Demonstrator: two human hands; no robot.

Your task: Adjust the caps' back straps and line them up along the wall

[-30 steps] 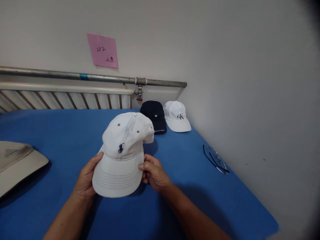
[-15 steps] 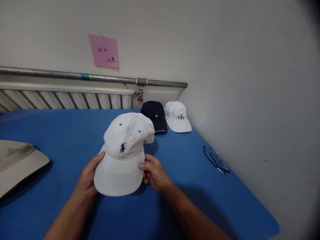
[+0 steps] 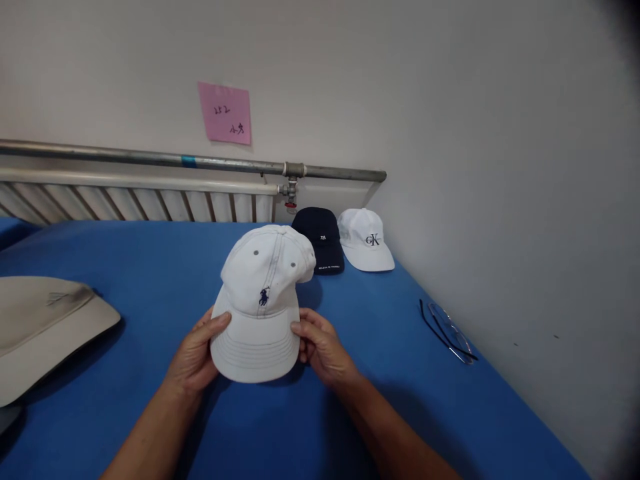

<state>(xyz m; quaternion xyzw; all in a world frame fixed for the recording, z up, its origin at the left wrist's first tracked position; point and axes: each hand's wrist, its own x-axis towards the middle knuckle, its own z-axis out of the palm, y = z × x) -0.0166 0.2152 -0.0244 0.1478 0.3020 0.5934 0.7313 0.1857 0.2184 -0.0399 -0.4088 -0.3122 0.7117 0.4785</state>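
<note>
A white cap [image 3: 257, 287] with a dark horse-rider emblem is held up above the blue surface, its brim toward me. My left hand [image 3: 200, 347] pinches the left edge of the brim, thumb on top. On the right edge, my right hand [image 3: 323, 343] grips the brim the same way, fingers beneath. Behind it a black cap [image 3: 320, 233] rests on the surface, partly hidden by the held cap. Beside that lies a white cap with "CK"-like letters [image 3: 365, 240]. At the far left is a beige cap [image 3: 45, 327], cut off by the frame edge.
Eyeglasses [image 3: 450, 333] lie near the right edge of the blue surface [image 3: 380, 320], along the wall. At the back are a radiator [image 3: 170, 205], a metal pipe [image 3: 240, 165] and a valve [image 3: 291, 190]. A pink note [image 3: 225, 113] is on the wall.
The view has shifted left, so the surroundings appear farther right. Both hands still hold the white cap, which now looks slightly smaller and more upright.
</note>
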